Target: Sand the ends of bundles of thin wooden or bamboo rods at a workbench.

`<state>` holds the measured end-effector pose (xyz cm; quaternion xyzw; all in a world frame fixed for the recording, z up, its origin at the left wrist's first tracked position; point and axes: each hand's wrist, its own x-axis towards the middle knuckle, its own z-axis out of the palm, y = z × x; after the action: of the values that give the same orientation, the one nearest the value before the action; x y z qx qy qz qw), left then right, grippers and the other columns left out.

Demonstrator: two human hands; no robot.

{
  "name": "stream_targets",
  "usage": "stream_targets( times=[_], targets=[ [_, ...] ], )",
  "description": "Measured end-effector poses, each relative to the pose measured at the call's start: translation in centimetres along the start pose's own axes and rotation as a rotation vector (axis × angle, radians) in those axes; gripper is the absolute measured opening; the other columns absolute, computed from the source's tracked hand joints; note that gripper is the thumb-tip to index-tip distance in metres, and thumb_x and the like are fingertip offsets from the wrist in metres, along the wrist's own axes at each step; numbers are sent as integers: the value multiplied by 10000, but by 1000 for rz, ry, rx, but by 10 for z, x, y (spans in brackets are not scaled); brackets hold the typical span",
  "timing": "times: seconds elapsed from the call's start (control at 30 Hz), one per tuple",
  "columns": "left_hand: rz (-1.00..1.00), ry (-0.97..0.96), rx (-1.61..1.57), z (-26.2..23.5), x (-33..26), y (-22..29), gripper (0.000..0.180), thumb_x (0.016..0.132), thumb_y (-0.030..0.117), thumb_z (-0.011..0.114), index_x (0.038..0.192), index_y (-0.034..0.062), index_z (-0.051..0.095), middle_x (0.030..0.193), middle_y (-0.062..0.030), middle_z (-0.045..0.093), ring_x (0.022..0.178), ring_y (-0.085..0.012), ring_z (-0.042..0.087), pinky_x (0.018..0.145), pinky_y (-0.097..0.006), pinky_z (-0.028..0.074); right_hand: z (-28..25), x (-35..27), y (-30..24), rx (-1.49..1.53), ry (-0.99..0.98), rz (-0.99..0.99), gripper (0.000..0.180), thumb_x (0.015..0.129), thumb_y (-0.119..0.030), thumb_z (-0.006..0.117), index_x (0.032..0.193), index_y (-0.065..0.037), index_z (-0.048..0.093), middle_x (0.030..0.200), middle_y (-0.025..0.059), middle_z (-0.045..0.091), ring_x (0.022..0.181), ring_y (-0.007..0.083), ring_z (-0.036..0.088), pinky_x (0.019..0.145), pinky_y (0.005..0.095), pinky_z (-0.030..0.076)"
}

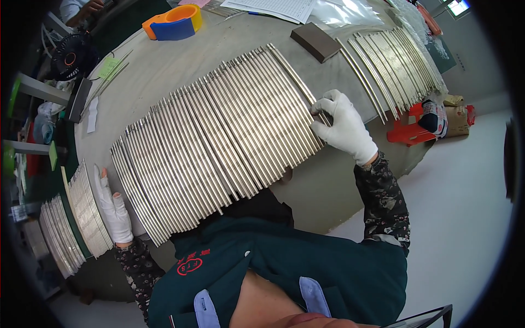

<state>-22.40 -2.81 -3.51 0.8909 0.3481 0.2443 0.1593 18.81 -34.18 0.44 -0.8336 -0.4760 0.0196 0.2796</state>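
Observation:
Many slim silvery metal rods (202, 142) lie side by side in a wide row across the middle of the table. At the row's right end, my right hand (345, 127) in a white glove pinches the near end of the last metal rod (292, 75), which slants a little away from its neighbours at the far end. My left hand (115, 214), gloved in white with some bare fingertips, lies stretched out along the left side, holding nothing. It rests between the middle row and a smaller bundle of rods (89, 210).
A further row of rods (396, 65) lies at the right, beside a dark brown block (315, 42). An orange and blue tape dispenser (174, 23) and papers (273, 7) are at the back. A red stool (407, 128) stands right of the table. A small fan (72, 56) is far left.

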Motion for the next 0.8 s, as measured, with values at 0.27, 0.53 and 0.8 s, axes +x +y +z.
stream_targets(
  times=[0.27,0.53,0.8],
  targets=[
    [7,12,-85,11,2,0,732,959,602,311,1425,41,374,1503,-176,297,1392,-331,280,1137,-432,215,12,-3,3,-81,36,47,183,678,-124,658,837,-34,649,971,156,587,933,332,562,834,398,479],
    [22,2,-95,14,5,4,731,959,600,311,1398,23,407,1498,-185,294,1379,-349,296,1126,-427,232,13,-4,-15,-140,27,102,227,658,-134,663,862,-35,644,1057,156,588,976,349,551,860,408,470],
    [18,11,-105,14,6,9,707,963,577,341,1391,19,420,1505,-188,281,1383,-352,287,1128,-427,227,16,-11,-27,-248,85,48,376,650,-175,682,987,-20,618,1126,158,584,1070,359,530,911,440,438]
  ],
)
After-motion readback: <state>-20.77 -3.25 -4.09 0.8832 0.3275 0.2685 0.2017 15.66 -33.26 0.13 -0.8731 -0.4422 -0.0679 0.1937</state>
